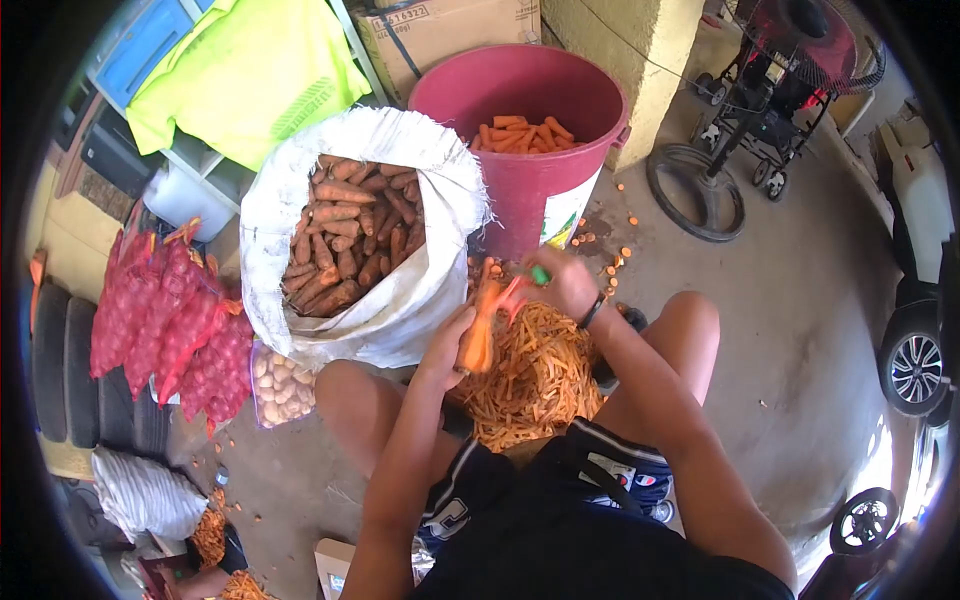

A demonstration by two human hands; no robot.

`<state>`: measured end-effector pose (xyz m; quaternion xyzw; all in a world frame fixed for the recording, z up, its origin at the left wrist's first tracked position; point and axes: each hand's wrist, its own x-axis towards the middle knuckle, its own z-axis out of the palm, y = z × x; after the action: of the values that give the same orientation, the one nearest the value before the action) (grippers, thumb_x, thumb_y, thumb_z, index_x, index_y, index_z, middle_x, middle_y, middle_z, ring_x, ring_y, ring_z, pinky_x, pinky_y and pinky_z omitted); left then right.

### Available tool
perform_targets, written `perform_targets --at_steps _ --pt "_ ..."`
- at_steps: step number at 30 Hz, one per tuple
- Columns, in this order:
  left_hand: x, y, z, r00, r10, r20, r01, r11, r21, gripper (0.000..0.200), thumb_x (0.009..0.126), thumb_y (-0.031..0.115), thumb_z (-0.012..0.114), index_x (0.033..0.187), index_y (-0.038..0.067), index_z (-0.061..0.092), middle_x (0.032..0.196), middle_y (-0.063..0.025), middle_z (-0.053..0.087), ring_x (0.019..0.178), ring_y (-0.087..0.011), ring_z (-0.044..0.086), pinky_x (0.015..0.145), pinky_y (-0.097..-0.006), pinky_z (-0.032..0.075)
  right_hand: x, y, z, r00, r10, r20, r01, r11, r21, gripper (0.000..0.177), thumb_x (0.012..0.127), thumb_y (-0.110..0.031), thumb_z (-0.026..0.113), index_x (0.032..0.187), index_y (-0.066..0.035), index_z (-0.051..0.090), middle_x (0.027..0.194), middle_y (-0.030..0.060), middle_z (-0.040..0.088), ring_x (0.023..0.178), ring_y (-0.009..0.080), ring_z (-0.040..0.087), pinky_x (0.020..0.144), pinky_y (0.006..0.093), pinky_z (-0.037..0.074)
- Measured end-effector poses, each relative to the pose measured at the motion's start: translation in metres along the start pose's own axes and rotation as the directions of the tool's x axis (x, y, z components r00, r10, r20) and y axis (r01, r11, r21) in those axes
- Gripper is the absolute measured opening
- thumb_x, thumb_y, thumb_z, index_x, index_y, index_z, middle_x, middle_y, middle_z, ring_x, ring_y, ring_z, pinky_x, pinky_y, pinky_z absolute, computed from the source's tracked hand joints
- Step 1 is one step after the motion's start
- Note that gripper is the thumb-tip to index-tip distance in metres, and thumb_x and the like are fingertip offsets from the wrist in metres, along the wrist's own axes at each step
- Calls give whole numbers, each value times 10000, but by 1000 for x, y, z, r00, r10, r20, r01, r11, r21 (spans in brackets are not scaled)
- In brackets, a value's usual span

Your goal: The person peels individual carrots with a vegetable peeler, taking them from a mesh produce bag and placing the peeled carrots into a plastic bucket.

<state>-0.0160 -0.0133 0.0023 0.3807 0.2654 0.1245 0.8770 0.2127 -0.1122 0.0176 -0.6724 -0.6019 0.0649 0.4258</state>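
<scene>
My left hand (450, 342) is wrapped round a bright orange, partly peeled carrot (477, 348), tilted upward over a heap of peelings. Closed on a peeler with a red and green body (514, 298), my right hand (568, 287) is beside the carrot's upper end. A dark band circles that wrist. Between my legs lies the pile of carrot peelings (540, 375). To the left, a white woven sack (385, 325) with a rolled rim holds many unpeeled, dirty carrots (345, 225). Behind my hands, a maroon bin (545, 205) contains peeled carrots (525, 136).
Red mesh bags of onions (165, 315) and a bag of potatoes (283, 388) stand left. Carrot ends (610, 270) lie scattered by the bin. A fan base (695, 190) stands right, and a person's arm (205, 582) shows at lower left near more peelings.
</scene>
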Motion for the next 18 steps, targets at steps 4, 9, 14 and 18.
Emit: perform_targets --at_steps 4,9,14,18 --pt "-14 11 8 997 -52 -53 53 998 20 441 1042 324 505 1408 80 489 1109 -81 660 898 -163 666 753 -311 572 13 28 -23 973 92 -211 -105 993 -49 436 712 -227 890 1055 -55 682 918 102 691 770 248 686 709 382 563" --pt "6 5 9 1000 16 -21 -19 994 -107 425 1044 301 493 1397 64 483 1128 -81 652 918 -150 660 784 -297 564 -17 -32 6 998 -33 60 24 989 144 479 665 -242 924 1017 -46 664 929 112 672 841 275 680 752 373 549" --pt "-2 -4 -1 999 -41 -4 41 996 73 485 1053 290 476 1468 45 425 1200 -79 629 965 -146 648 811 -272 550 0 17 -5 995 7 -101 -13 999 -51 463 693 -289 904 1035 -83 670 889 104 677 764 286 694 712 396 567" --pt "-2 -1 -2 1000 4 -24 -3 1000 31 503 1055 298 474 1484 45 406 1042 -85 644 842 -157 657 726 -305 564 10 33 -25 954 247 -169 -256 966 -34 492 685 -302 912 1039 -61 670 887 104 676 757 291 691 714 390 563"
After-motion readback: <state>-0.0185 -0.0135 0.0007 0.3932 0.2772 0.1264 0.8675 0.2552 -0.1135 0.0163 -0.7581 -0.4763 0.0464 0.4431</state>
